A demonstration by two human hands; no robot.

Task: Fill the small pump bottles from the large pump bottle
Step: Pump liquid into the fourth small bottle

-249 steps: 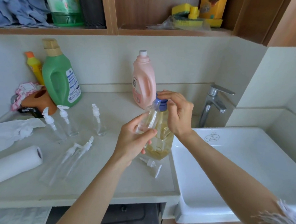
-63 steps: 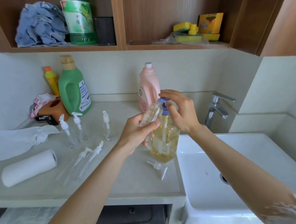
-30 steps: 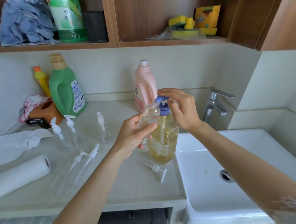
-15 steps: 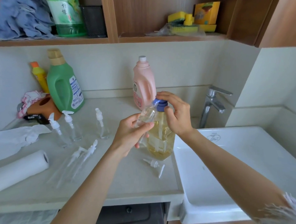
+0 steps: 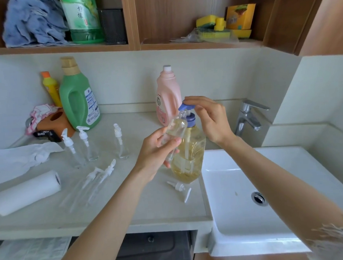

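Risen pump head (image 5: 186, 107) under right hand (image 5: 210, 119); left hand (image 5: 156, 153) grips small bottle (image 5: 175, 133).

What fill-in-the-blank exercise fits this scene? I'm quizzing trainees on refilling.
1. The left hand holds a small clear bottle to the spout of the ___ pump head.
2. The right hand presses the large bottle, which holds ___ liquid.
3. A loose white pump lies on the ___.

Missing: blue; yellow; counter

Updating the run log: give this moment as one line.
left hand: holds small pump bottle at spout | right hand: on blue pump head of large pump bottle | loose pump cap: on counter
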